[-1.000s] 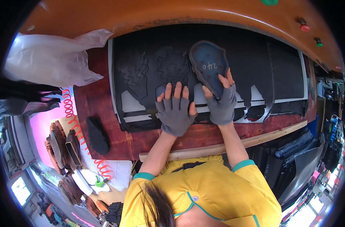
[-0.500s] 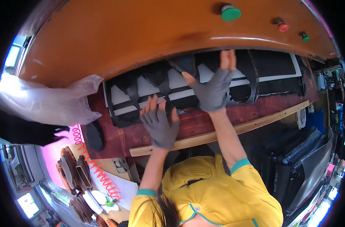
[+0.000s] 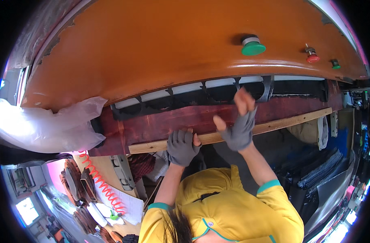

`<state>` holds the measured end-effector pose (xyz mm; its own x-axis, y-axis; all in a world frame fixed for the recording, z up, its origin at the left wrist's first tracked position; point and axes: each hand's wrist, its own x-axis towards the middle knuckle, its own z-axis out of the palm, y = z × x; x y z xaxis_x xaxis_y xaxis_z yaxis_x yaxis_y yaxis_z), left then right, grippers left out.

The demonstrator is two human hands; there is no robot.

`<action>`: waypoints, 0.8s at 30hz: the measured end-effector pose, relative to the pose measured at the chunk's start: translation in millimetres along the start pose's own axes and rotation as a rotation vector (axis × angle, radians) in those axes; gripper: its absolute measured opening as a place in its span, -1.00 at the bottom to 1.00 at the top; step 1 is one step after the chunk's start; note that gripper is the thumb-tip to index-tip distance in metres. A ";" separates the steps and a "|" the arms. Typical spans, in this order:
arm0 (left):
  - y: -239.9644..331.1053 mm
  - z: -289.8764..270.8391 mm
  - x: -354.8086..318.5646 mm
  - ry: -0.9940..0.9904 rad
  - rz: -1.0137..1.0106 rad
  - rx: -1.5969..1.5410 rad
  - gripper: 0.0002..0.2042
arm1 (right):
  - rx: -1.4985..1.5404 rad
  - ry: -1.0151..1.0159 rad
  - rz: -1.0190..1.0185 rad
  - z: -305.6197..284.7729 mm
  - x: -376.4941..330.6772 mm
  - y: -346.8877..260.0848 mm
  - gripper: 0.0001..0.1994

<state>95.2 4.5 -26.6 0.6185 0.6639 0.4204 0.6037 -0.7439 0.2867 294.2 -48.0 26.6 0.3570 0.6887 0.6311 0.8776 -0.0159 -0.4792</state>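
My left hand point(image 3: 183, 149), in a grey fingerless glove, has its fingers curled over the wooden strip point(image 3: 282, 124) along the near edge of the dark red board point(image 3: 160, 121). To its right my right hand point(image 3: 239, 125), gloved alike, hovers above the board and strip with fingers and thumb apart; it is open, holds nothing, and its fingertips are blurred. Beyond both hands lies a black sheet with cut-out shapes point(image 3: 185, 101), white strips showing through its gaps. Its far part is hidden under the large orange machine panel point(image 3: 152, 44).
The panel carries a green push button point(image 3: 253, 47), a red button point(image 3: 312, 58) and a smaller green one. Clear plastic film point(image 3: 51, 127) hangs at left. Below it are a red coiled hose point(image 3: 102, 184) and brown cutting dies point(image 3: 73, 176). Stacked black sheets point(image 3: 320, 170) stand at right.
Both hands have drawn back toward me from over the black sheet. My left hand has come down on the wooden strip. The orange panel now covers more of the sheet.
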 end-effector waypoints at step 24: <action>39.1 -34.3 -35.5 -0.059 -0.172 -0.151 -0.80 | -0.010 -0.325 0.099 -23.5 -98.5 -24.5 -0.82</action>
<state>79.6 -50.8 -0.8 0.5435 0.7822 0.3047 0.6234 -0.6192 0.4775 245.1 -132.5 -9.5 0.3212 0.8784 0.3539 0.8473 -0.0997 -0.5216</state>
